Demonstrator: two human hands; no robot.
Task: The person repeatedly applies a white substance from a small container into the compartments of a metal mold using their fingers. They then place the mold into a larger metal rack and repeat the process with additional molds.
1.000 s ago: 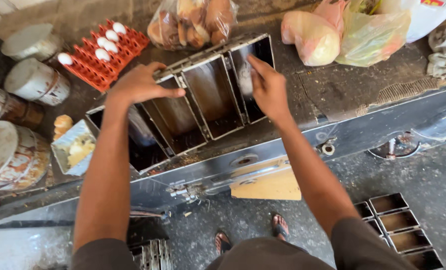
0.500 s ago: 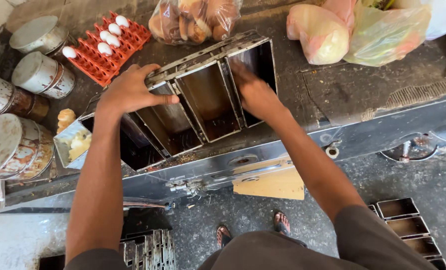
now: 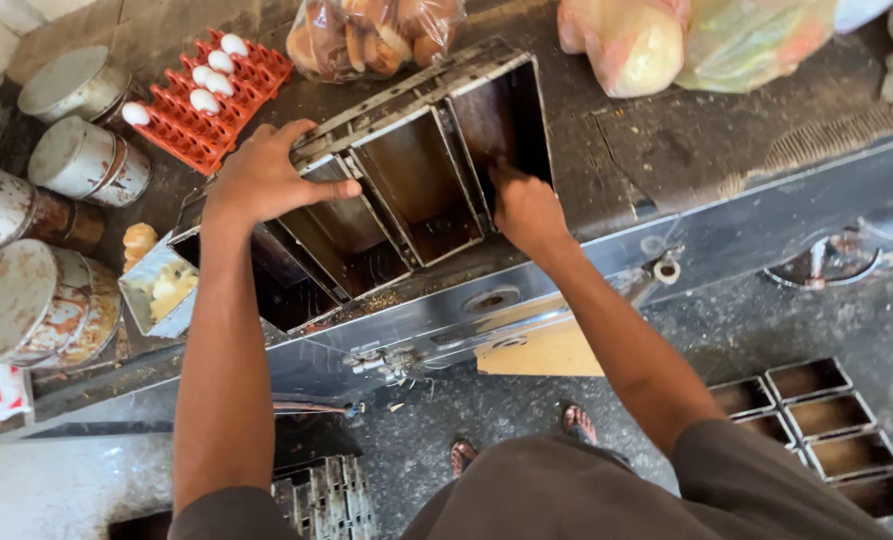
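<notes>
A strapped set of dark metal loaf tins [image 3: 406, 190] lies tilted on the worn counter [image 3: 686, 150]. My left hand [image 3: 266, 180] grips the tin set's upper left rim, fingers curled over the edge. My right hand [image 3: 526, 205] reaches inside the rightmost tin, fingers pressed against its inner wall. Whether it holds anything there is hidden. The inner walls look dark and greasy.
A red egg tray [image 3: 206, 95] with several white eggs sits behind the tins. Round metal tins [image 3: 76, 160] stand at left. Bagged bread rolls [image 3: 366, 30] and plastic bags [image 3: 666, 40] lie at the back. More loaf tin sets [image 3: 826, 430] rest on the floor.
My right hand has moved from the tin's top rim down into the rightmost compartment. The tin set has shifted slightly toward the back; my left hand keeps its grip.
</notes>
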